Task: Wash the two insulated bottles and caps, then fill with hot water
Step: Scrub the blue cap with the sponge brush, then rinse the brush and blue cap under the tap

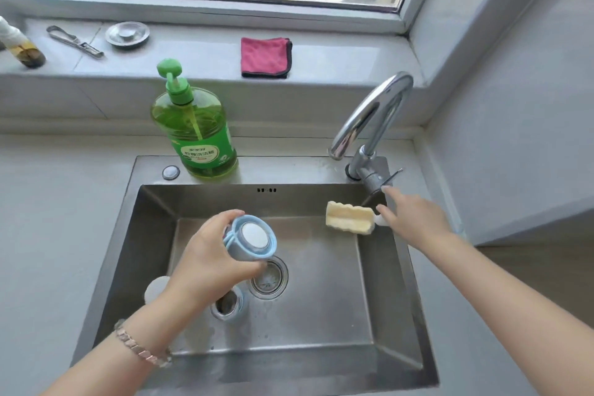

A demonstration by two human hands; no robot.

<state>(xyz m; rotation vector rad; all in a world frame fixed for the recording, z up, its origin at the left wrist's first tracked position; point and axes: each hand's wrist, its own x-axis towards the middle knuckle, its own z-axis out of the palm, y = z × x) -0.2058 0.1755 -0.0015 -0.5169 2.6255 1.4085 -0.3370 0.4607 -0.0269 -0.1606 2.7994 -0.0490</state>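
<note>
Stainless steel sink [395, 283]; left hand [205, 254] clamped on round pale-blue cap [254, 239]; right hand [414, 219] pinching yellow sponge brush [348, 217]; washing apparently unfinished, filling outstanding.

A single wide-angle view from the person's head looks forward and steeply down, close over a rectangular stainless-steel sink [321, 309], reaching a grey window sill [199, 51] beyond.

Sink [289, 170]: set in table [48, 202], before windowsill [199, 51].
Rear rim: soap bottle [196, 132] left, faucet [369, 125] right.
Cap [252, 239]: in left hand [205, 254], above drain [268, 278].
Bottle [228, 305]: upright in sink, left of drain.
Sponge brush [348, 217]: in right hand [414, 219], before faucet.
Windowsill, left to right: peeler [74, 41], plug [127, 34], cloth [265, 56].
</note>
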